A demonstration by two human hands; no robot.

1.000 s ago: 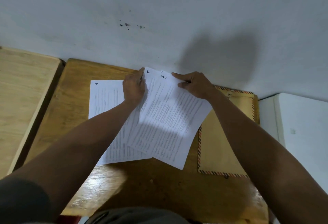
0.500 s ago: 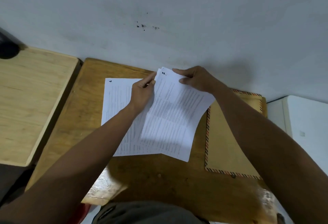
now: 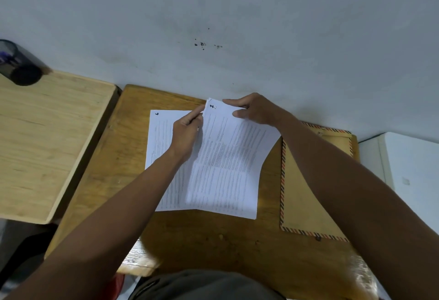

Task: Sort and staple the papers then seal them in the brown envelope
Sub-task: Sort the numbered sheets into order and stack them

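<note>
The left hand [image 3: 185, 133] has its fingers [image 3: 196, 115] curled, pinching the left top edge of the sheaf [image 3: 228, 164]; the right hand [image 3: 254, 109] pinches the sheaf's top right corner between thumb and fingers. The sheaf bows slightly and overlaps a single sheet [image 3: 161, 138] lying flat under the left fingers. Past the right wrist, a brown envelope [image 3: 306, 207] with striped border lies on the wooden surface [image 3: 213, 240]. Far beyond the left fingers, a dark cup [image 3: 16, 64] stands on a paler board [image 3: 47, 138].
</note>
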